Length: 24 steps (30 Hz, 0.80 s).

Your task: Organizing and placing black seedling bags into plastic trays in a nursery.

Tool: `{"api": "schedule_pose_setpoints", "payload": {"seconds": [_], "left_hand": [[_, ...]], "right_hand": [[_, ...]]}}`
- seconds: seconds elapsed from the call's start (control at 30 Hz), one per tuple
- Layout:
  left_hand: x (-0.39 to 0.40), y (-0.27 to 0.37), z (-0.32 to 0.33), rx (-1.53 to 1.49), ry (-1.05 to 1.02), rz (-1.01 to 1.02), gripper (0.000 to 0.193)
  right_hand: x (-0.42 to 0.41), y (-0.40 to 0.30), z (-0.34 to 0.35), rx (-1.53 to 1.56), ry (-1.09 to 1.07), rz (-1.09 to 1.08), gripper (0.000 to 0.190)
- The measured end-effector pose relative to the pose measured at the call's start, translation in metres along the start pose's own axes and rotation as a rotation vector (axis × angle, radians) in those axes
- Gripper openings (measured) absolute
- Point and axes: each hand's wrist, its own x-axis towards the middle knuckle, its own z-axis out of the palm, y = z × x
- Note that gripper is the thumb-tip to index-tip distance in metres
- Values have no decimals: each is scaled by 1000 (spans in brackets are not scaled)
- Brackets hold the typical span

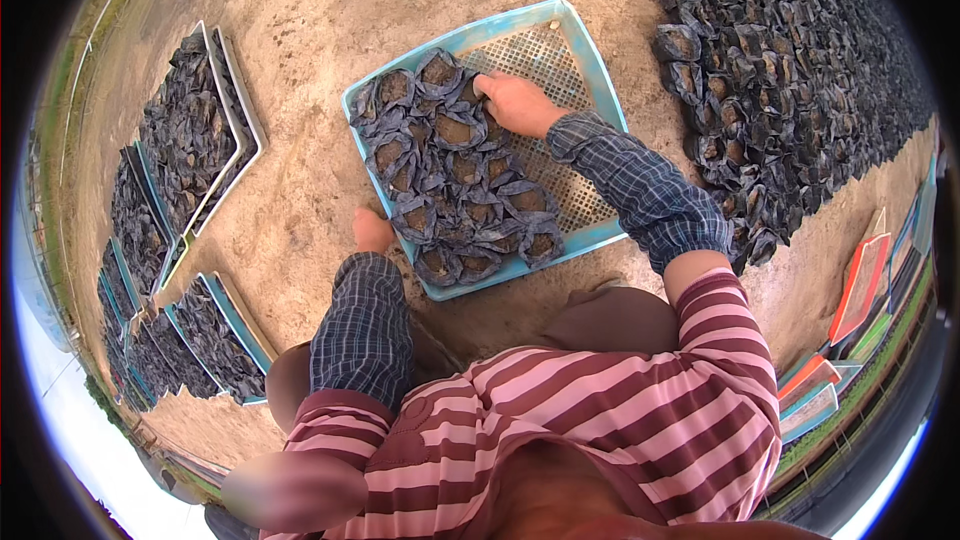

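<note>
On the ground before me is a light-blue plastic crate (611, 101) with a mesh floor. Black plastic bags filled with soil (454, 127) stand packed in its left part, their tops crumpled open. My right hand (517, 103) reaches over the crate, thumb and fingers closed on the upper edge of a soil-filled bag (471, 92) on the right side of the group. Part of that bag is hidden by the fingers. My left hand (373, 231) is at the outside of the crate's left wall; its fingers are mostly hidden, so its grip is unclear.
Bare mesh (566, 165) shows in the crate's right part. A large block of soil-filled black bags (757, 90) stands at right. More crates of bags (187, 135) stand at left. Orange, green and blue crates (859, 289) lie at far right. Bare earth (300, 90) surrounds the crate.
</note>
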Motion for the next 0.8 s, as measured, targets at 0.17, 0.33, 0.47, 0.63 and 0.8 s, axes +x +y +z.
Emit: {"api": "schedule_pose_setpoints", "payload": {"seconds": [0.17,0.33,0.47,0.63,0.8], "left_hand": [[2,-10,4,-18,13,7,61],[-10,-17,-5,27,95,33,58],[-13,-22,-8,77,118,15,55],[-26,1,-19,-6,71,-30,58],[-19,-16,-14,65,123,-6,58]], "right_hand": [[0,0,-4,146,233,-113,20],[-13,23,-87,119,489,16,22],[-7,93,-145,-113,616,95,23],[-11,201,-160,-277,526,290,34],[-24,225,-163,-808,397,551,18]]}}
